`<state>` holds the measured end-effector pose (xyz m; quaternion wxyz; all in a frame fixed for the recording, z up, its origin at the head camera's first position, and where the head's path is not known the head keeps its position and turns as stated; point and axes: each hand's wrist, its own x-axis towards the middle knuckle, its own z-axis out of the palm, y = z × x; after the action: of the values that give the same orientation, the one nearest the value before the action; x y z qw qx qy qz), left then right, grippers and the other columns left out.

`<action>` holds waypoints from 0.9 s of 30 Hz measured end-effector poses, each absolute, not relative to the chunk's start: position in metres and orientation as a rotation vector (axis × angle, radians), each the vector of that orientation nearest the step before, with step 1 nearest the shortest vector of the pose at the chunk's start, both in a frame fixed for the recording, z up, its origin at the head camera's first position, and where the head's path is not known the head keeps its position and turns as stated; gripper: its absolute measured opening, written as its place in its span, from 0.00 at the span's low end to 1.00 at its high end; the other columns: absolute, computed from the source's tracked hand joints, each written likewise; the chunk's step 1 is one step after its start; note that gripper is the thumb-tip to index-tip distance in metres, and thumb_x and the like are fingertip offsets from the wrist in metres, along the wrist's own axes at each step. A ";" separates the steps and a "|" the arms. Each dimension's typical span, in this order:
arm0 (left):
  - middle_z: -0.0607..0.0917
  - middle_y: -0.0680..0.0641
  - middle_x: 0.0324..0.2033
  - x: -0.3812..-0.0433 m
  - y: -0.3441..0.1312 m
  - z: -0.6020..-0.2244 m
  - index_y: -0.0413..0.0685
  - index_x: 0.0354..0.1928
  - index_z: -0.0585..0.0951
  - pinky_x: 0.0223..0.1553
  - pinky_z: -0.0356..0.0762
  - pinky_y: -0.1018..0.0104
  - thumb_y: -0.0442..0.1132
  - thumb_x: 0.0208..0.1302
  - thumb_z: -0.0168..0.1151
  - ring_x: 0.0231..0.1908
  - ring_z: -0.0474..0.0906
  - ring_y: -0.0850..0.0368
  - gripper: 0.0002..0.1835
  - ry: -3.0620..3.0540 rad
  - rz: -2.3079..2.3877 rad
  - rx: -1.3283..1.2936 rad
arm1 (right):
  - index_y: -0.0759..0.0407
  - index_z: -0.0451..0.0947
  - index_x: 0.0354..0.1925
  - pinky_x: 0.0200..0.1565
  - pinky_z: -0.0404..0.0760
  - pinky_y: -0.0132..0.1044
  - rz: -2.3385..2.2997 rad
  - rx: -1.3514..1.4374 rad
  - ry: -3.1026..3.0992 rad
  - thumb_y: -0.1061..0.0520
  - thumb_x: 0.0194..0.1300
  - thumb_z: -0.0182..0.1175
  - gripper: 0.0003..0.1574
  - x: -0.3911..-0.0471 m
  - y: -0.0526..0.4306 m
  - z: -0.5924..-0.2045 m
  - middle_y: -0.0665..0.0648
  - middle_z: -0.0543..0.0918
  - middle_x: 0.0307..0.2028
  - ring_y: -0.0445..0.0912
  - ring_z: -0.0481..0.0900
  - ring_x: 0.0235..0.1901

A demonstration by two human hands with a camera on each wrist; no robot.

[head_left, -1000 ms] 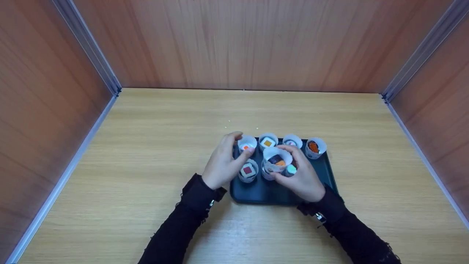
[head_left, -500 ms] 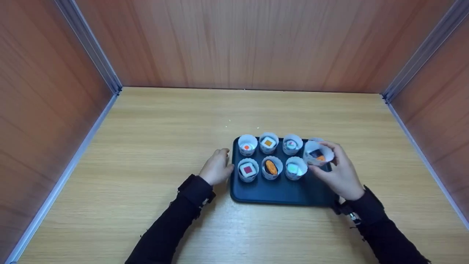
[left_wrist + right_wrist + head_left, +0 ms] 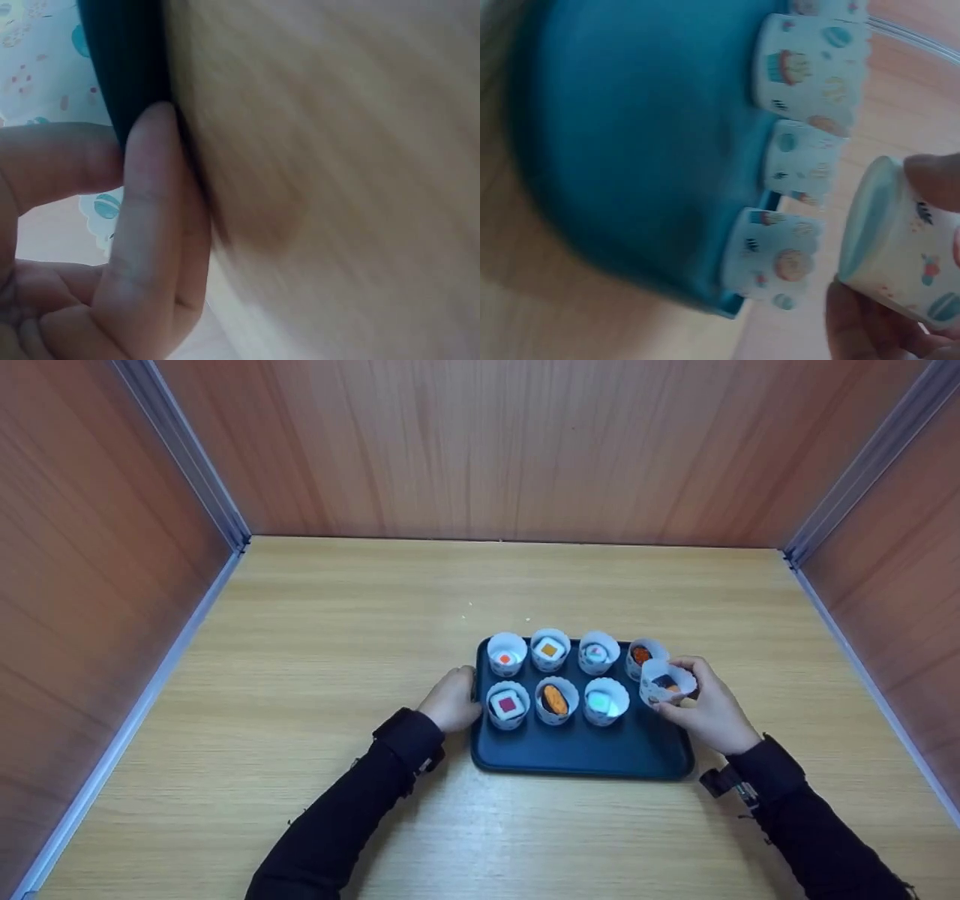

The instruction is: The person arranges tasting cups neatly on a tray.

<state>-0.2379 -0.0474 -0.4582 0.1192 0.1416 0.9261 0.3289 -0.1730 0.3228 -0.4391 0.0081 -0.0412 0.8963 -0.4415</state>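
My right hand grips a white paper baking cup by its sides, above the right end of the dark tray. A dark and orange piece lies inside this cup. In the right wrist view, the cup's round base shows, apart from the tray. My left hand pinches the tray's left rim between thumb and fingers; the left wrist view shows fingers against the rim. Similar cups, such as one with an orange piece, stand on the tray in two rows.
The back right cup is partly hidden behind the held cup. The tray's front strip is bare. Wooden panels with metal corner strips border the light wood table. Tiny white crumbs lie behind the tray.
My right hand has carried its cup rightward from the middle of the tray to its right end, and lower. My left hand has drawn back from the cups to the tray's left rim and pinches it.
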 end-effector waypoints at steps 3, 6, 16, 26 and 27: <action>0.80 0.34 0.48 -0.238 -0.047 -0.459 0.28 0.57 0.73 0.55 0.74 0.51 0.28 0.57 0.59 0.48 0.74 0.46 0.23 2.701 0.976 0.440 | 0.70 0.54 0.64 0.40 0.78 0.23 -1.331 -0.133 2.743 0.68 0.59 0.65 0.41 -0.176 0.326 -0.444 0.71 0.64 0.61 0.55 0.75 0.46; 0.80 0.34 0.47 -0.239 -0.047 -0.460 0.28 0.55 0.74 0.55 0.75 0.50 0.28 0.57 0.60 0.47 0.75 0.46 0.22 2.700 0.981 0.474 | 0.70 0.54 0.65 0.41 0.79 0.26 -1.255 -0.138 2.719 0.68 0.59 0.64 0.42 -0.179 0.326 -0.448 0.73 0.61 0.63 0.55 0.75 0.45; 0.81 0.33 0.46 -0.240 -0.051 -0.460 0.27 0.53 0.75 0.54 0.76 0.51 0.27 0.55 0.60 0.45 0.75 0.47 0.21 2.707 0.960 0.508 | 0.69 0.59 0.62 0.46 0.79 0.45 -1.040 -0.186 2.782 0.67 0.55 0.65 0.39 -0.182 0.314 -0.458 0.72 0.65 0.58 0.59 0.74 0.48; 0.81 0.36 0.46 -0.241 -0.052 -0.459 0.29 0.55 0.74 0.53 0.76 0.54 0.28 0.55 0.61 0.43 0.74 0.51 0.23 2.676 0.964 0.476 | 0.70 0.57 0.66 0.55 0.72 0.55 -0.999 -0.185 2.832 0.65 0.52 0.69 0.47 -0.180 0.312 -0.461 0.75 0.63 0.62 0.62 0.69 0.55; 0.82 0.36 0.45 -0.241 -0.053 -0.458 0.30 0.56 0.73 0.50 0.76 0.53 0.28 0.56 0.61 0.41 0.75 0.50 0.24 2.654 0.973 0.463 | 0.69 0.57 0.67 0.56 0.71 0.56 -1.009 -0.182 2.828 0.63 0.53 0.70 0.48 -0.179 0.312 -0.460 0.75 0.63 0.63 0.62 0.69 0.56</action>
<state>-0.2405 -0.0532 -0.4585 0.1379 0.1602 0.9177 0.3364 -0.1789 0.3119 -0.4598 0.0666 -0.0604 0.9381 -0.3345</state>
